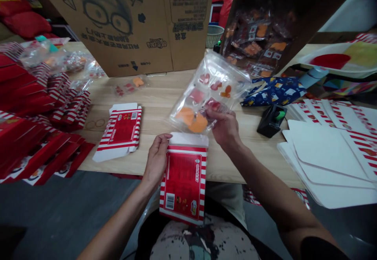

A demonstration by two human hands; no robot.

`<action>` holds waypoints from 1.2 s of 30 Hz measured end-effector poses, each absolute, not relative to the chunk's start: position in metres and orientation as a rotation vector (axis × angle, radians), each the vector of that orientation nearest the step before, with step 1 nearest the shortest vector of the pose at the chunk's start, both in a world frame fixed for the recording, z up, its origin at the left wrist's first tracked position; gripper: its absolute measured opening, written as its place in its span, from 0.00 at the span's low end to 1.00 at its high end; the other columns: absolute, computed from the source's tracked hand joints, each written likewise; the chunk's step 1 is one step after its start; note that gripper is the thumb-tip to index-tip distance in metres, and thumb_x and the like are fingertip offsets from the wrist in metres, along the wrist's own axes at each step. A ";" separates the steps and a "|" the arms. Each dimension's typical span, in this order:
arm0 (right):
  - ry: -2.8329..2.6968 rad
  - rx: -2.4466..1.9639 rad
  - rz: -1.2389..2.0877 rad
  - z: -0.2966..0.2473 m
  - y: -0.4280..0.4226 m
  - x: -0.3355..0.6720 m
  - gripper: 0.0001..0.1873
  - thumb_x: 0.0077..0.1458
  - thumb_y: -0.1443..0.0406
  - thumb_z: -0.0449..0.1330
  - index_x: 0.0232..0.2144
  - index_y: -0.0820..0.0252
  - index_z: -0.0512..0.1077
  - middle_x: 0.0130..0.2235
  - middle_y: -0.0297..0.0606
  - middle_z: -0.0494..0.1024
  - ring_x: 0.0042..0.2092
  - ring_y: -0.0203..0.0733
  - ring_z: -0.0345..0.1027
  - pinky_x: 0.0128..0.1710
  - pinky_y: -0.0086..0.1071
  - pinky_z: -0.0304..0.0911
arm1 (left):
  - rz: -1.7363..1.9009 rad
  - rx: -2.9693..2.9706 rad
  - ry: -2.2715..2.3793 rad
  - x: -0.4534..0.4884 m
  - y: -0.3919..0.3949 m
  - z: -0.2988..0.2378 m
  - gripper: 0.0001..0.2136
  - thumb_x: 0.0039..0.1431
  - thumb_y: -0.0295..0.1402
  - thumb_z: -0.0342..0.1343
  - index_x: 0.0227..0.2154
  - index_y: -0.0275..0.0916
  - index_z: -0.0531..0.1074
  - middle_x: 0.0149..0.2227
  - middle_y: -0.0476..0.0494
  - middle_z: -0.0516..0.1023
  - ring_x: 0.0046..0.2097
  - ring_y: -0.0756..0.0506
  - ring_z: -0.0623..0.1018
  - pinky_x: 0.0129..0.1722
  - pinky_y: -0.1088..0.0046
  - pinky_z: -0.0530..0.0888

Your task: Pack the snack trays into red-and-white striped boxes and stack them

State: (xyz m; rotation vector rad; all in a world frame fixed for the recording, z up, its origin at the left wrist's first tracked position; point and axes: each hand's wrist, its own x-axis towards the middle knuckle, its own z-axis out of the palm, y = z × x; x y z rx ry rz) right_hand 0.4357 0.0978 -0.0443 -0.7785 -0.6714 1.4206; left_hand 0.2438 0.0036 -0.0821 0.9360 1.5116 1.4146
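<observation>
My left hand grips the upper left edge of a red-and-white striped carton, which extends past the table's front edge toward my lap. Its white end flap points away from me. Just beyond that flap, my right hand pinches a clear plastic packet by its near right part. Orange, red and pink pieces show through the packet, which is tilted above the tabletop. A second striped carton lies on the table to the left, its end flaps out.
A large cardboard box stands at the back, beside an open box holding several clear packets. Stacks of red cartons fill the left. On the right are a black tape dispenser, a blue patterned pouch and flat white-backed cartons.
</observation>
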 end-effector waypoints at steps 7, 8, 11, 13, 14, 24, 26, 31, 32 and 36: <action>-0.875 -0.821 1.576 -0.056 0.079 0.434 0.15 0.38 0.66 0.73 0.34 0.58 0.82 0.33 0.35 0.83 0.34 0.44 0.77 0.37 0.37 0.73 | 1.412 0.725 1.420 0.237 0.001 -0.076 0.13 0.55 0.44 0.64 0.37 0.41 0.77 0.35 0.49 0.79 0.36 0.48 0.77 0.39 0.75 0.73; -0.944 -0.882 1.607 -0.059 0.079 0.443 0.15 0.38 0.66 0.73 0.34 0.59 0.82 0.32 0.36 0.82 0.33 0.44 0.76 0.35 0.36 0.73 | 1.425 0.709 1.423 0.236 0.000 -0.077 0.12 0.54 0.42 0.64 0.36 0.41 0.77 0.35 0.50 0.79 0.36 0.48 0.77 0.40 0.75 0.73; -1.168 -1.054 1.645 -0.059 0.089 0.475 0.13 0.38 0.67 0.73 0.32 0.61 0.82 0.27 0.36 0.79 0.25 0.40 0.70 0.24 0.32 0.66 | 1.404 0.696 1.392 0.238 -0.004 -0.076 0.12 0.54 0.43 0.65 0.36 0.41 0.78 0.35 0.49 0.80 0.36 0.48 0.78 0.40 0.75 0.74; -1.328 -1.083 1.686 -0.052 0.100 0.489 0.12 0.38 0.66 0.72 0.31 0.62 0.82 0.25 0.37 0.78 0.24 0.40 0.69 0.21 0.31 0.62 | 1.381 0.701 1.355 0.244 -0.005 -0.073 0.14 0.54 0.45 0.66 0.36 0.40 0.77 0.35 0.48 0.80 0.36 0.48 0.78 0.39 0.74 0.74; -1.409 -1.070 1.724 -0.047 0.106 0.493 0.12 0.39 0.66 0.71 0.31 0.62 0.82 0.26 0.37 0.79 0.25 0.40 0.69 0.21 0.30 0.63 | 1.376 0.709 1.335 0.247 -0.006 -0.071 0.15 0.53 0.46 0.66 0.37 0.40 0.77 0.35 0.49 0.80 0.35 0.48 0.77 0.38 0.75 0.74; -1.774 -0.720 1.640 0.002 0.113 0.483 0.32 0.52 0.62 0.70 0.59 0.57 0.70 0.38 0.34 0.79 0.34 0.37 0.70 0.33 0.29 0.68 | 1.366 0.754 1.183 0.247 -0.013 -0.058 0.17 0.56 0.45 0.67 0.42 0.43 0.70 0.34 0.51 0.79 0.32 0.49 0.78 0.36 0.73 0.76; -1.613 -0.708 1.454 0.013 0.113 0.481 0.39 0.52 0.62 0.70 0.65 0.53 0.64 0.40 0.33 0.78 0.34 0.36 0.70 0.33 0.29 0.68 | 1.367 0.743 1.185 0.246 -0.014 -0.057 0.19 0.55 0.45 0.68 0.42 0.43 0.70 0.34 0.50 0.79 0.31 0.48 0.78 0.34 0.73 0.76; -1.701 -0.735 1.419 0.023 0.108 0.480 0.24 0.56 0.64 0.67 0.55 0.60 0.74 0.33 0.32 0.76 0.32 0.36 0.70 0.34 0.29 0.67 | 1.413 0.683 1.218 0.247 -0.020 -0.056 0.19 0.55 0.47 0.68 0.41 0.42 0.72 0.35 0.49 0.79 0.33 0.49 0.77 0.34 0.75 0.76; -1.739 -0.718 1.470 0.019 0.107 0.481 0.21 0.57 0.63 0.66 0.54 0.60 0.75 0.34 0.34 0.77 0.34 0.37 0.71 0.36 0.30 0.68 | 1.428 0.660 1.223 0.247 -0.022 -0.056 0.19 0.54 0.47 0.68 0.41 0.42 0.72 0.35 0.49 0.78 0.33 0.50 0.77 0.34 0.75 0.76; -2.086 -0.639 1.528 -0.009 0.096 0.479 0.13 0.63 0.60 0.62 0.46 0.60 0.79 0.41 0.41 0.78 0.43 0.43 0.73 0.45 0.37 0.68 | 1.513 0.587 1.236 0.245 -0.029 -0.059 0.20 0.51 0.46 0.70 0.40 0.42 0.72 0.35 0.50 0.77 0.31 0.51 0.76 0.32 0.77 0.75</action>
